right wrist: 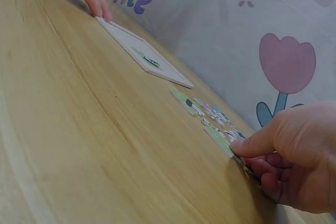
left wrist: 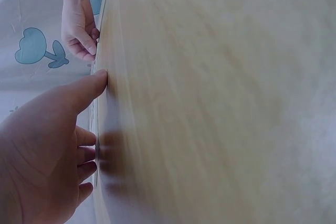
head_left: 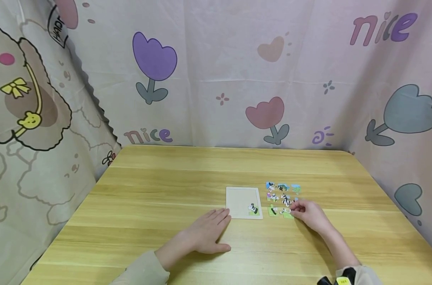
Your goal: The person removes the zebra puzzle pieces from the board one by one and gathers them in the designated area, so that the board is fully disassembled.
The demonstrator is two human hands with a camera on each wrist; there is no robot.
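My left hand (head_left: 208, 231) lies flat with its fingers extended, their tips touching the left edge of a white puzzle tray (head_left: 238, 202). One puzzle piece (head_left: 253, 209) with a black-and-white animal on green sits in the tray's lower right corner. To the tray's right, several loose puzzle pieces (head_left: 273, 210) lie in rough rows. My right hand (head_left: 310, 215) is at their near right side, fingers curled. In the right wrist view its thumb and fingers pinch the edge of a green-bordered puzzle piece (right wrist: 218, 138). The fingers partly hide the pieces there.
The wood-grain table (head_left: 158, 190) spreads around the tray and pieces. Behind it hangs a printed curtain (head_left: 208, 79) with flowers and lettering, and more patterned cloth borders the left and right sides.
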